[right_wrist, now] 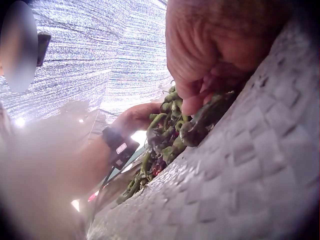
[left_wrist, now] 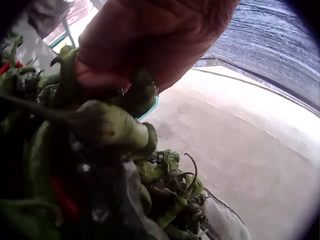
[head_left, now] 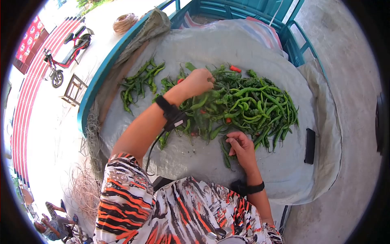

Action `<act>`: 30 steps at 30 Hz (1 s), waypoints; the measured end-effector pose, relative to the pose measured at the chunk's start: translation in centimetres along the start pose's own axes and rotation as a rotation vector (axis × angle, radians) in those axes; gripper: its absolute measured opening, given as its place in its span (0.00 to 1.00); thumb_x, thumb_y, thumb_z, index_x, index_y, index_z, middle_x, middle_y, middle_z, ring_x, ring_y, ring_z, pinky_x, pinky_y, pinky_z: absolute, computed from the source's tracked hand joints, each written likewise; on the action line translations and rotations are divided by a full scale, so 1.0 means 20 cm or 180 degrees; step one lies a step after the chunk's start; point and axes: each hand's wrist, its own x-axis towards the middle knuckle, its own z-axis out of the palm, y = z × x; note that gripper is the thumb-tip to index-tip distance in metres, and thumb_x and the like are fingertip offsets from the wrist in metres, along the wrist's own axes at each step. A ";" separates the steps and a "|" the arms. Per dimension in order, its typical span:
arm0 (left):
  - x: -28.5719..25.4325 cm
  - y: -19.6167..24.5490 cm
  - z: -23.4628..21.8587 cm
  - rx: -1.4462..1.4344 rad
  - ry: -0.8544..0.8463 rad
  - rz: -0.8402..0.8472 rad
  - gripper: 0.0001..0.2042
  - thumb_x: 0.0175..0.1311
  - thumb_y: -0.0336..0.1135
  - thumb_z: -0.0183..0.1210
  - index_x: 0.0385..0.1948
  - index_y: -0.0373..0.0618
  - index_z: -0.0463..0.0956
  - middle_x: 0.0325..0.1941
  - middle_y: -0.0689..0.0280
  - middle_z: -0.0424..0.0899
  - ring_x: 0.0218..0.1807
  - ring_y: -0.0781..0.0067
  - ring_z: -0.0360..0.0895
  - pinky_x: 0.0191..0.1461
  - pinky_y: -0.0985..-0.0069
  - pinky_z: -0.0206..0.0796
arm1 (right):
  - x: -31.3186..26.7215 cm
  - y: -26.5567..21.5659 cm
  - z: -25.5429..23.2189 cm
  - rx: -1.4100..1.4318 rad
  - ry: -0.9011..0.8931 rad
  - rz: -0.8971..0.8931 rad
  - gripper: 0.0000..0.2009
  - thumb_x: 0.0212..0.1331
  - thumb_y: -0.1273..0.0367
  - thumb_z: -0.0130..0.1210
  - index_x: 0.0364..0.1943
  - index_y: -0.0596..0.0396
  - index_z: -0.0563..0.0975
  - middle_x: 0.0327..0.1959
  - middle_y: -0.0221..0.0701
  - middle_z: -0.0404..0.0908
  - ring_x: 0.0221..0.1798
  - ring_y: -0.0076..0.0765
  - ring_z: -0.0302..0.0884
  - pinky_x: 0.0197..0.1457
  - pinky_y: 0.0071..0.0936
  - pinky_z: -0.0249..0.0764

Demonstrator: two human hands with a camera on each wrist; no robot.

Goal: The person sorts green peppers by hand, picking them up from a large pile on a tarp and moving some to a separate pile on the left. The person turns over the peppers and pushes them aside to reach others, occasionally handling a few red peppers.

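Green chili peppers [head_left: 260, 105] lie in a large heap on a grey woven sheet [head_left: 174, 44], with a few red ones among them. My left hand [head_left: 197, 83] reaches over the heap's left part, fingers curled down. In the left wrist view, a green chili pepper [left_wrist: 142, 95] shows beneath those fingers, partly hidden by them. Close to me, at the heap's near edge, my right hand [head_left: 243, 148] has its thumb and fingers bent together. They pinch a dark green chili pepper [right_wrist: 207, 120], which hangs low over the sheet.
A smaller group of green peppers [head_left: 140, 83] lies to the left. At the right edge rests a black phone [head_left: 310, 146]. Blue metal sides [head_left: 87, 97] frame the sheet at left and back. A red scooter [head_left: 69, 57] and a wooden stool [head_left: 74, 90] stand beyond.
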 end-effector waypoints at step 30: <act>-0.10 -0.04 -0.32 0.2385 0.0643 -0.0240 0.09 0.55 0.28 0.59 0.38 0.44 0.81 0.41 0.55 0.79 0.42 0.47 0.80 0.46 0.54 0.72 | -0.01 -0.02 0.00 0.0109 -0.0033 0.0080 0.08 0.70 0.71 0.54 0.48 0.56 0.79 0.39 0.26 0.83 0.22 0.14 0.73 0.25 0.13 0.68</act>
